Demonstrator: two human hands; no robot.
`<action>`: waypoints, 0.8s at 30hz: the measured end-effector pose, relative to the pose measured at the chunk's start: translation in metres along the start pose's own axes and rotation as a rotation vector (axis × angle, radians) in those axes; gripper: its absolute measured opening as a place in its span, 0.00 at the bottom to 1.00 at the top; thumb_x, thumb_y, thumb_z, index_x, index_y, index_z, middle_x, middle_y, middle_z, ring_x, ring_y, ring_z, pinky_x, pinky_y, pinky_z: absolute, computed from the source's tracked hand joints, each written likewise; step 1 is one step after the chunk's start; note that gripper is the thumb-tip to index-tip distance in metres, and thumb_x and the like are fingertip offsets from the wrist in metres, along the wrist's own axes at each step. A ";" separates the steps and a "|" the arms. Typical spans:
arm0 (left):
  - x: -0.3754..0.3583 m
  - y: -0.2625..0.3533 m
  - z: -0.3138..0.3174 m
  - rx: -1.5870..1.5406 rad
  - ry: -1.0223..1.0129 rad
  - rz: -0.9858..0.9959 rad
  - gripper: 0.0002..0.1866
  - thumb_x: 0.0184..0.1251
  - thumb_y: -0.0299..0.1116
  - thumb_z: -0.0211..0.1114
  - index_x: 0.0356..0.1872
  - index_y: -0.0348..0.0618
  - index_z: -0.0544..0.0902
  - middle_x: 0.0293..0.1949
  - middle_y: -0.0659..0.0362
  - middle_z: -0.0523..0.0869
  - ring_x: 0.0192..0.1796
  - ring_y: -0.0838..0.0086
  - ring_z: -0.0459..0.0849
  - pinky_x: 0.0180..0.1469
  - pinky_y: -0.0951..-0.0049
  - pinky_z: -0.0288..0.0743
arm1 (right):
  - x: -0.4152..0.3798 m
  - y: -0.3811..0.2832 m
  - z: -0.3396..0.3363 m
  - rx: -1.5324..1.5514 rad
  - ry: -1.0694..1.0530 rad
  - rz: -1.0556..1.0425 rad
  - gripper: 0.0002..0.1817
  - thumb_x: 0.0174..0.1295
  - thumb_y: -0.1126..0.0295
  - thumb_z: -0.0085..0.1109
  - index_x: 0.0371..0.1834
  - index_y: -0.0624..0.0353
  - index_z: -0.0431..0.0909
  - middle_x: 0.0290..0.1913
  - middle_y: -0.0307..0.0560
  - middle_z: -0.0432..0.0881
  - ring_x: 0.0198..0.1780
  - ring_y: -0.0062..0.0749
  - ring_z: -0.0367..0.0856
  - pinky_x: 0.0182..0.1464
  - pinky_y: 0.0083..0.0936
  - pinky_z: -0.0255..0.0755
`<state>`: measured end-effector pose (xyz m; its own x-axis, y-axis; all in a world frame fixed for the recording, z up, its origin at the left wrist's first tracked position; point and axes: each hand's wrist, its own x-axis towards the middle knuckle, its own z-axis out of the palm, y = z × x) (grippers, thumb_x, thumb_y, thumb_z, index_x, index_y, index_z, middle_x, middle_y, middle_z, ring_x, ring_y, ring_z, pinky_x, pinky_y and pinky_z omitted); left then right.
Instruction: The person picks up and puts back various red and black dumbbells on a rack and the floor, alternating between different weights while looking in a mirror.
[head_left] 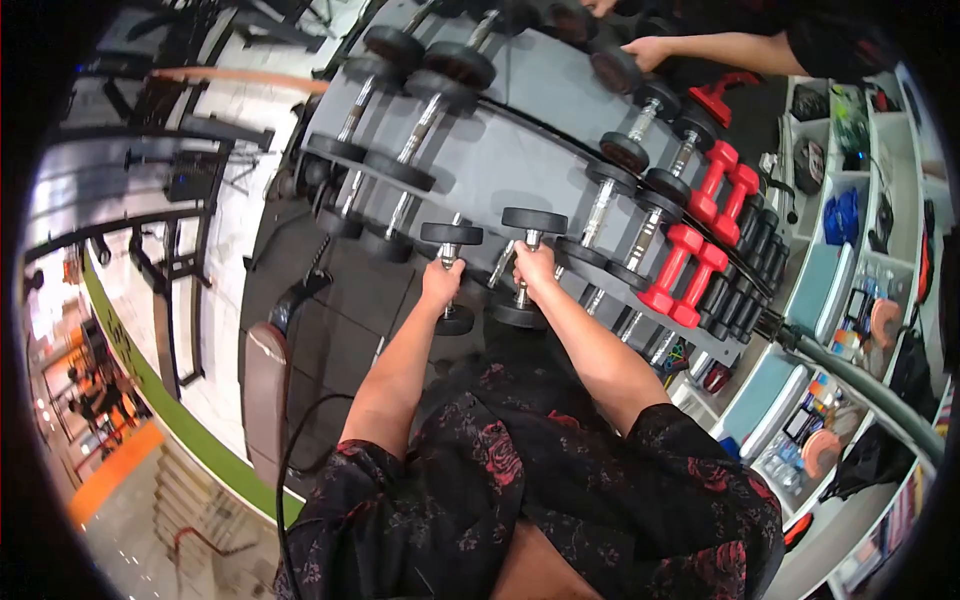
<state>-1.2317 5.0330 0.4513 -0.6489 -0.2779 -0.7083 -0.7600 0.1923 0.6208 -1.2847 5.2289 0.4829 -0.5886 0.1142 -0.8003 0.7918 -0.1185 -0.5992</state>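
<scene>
My left hand (441,284) is wrapped round the chrome handle of a black dumbbell (451,234). Just to its right, my right hand (535,265) grips a second black dumbbell (534,220) by its handle. Both weights are held roughly side by side, in front of the near edge of a grey dumbbell rack (490,165). On the rack, pairs of black dumbbells with chrome handles lie on either side, one pair left (398,173) and one right (594,215). My fingers hide part of each handle.
Red dumbbells (668,265) and smaller black ones (738,305) sit along the rack's right side. White cubbies (800,445) with bags and bottles stand farther right. A padded bench (266,380) is at left. A forearm (715,48) at top seems to be my reflection.
</scene>
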 end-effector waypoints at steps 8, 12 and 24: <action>-0.060 -0.063 -0.059 -0.166 0.164 -0.075 0.17 0.61 0.41 0.63 0.21 0.39 0.74 0.15 0.59 0.77 0.16 0.73 0.76 0.21 0.68 0.71 | -0.043 0.031 0.044 -0.239 -0.146 -0.008 0.08 0.62 0.70 0.57 0.30 0.58 0.68 0.14 0.37 0.67 0.12 0.24 0.66 0.13 0.27 0.62; -0.093 -0.110 -0.093 -0.260 0.240 -0.090 0.16 0.61 0.40 0.63 0.20 0.40 0.73 0.14 0.60 0.77 0.16 0.74 0.76 0.21 0.68 0.71 | -0.072 0.060 0.078 -0.325 -0.248 -0.030 0.08 0.61 0.70 0.58 0.29 0.57 0.68 0.14 0.37 0.67 0.12 0.24 0.67 0.14 0.26 0.62; -0.212 -0.327 -0.194 -0.587 0.406 -0.237 0.15 0.58 0.40 0.65 0.21 0.41 0.75 0.16 0.59 0.78 0.16 0.73 0.77 0.21 0.67 0.71 | -0.188 0.216 0.189 -0.689 -0.446 -0.068 0.10 0.60 0.68 0.59 0.27 0.56 0.68 0.15 0.37 0.68 0.12 0.23 0.68 0.13 0.25 0.64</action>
<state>-0.8385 4.8459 0.4633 -0.3192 -0.5967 -0.7363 -0.6600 -0.4176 0.6245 -1.0340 4.9950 0.5007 -0.5337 -0.3203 -0.7827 0.5892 0.5231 -0.6158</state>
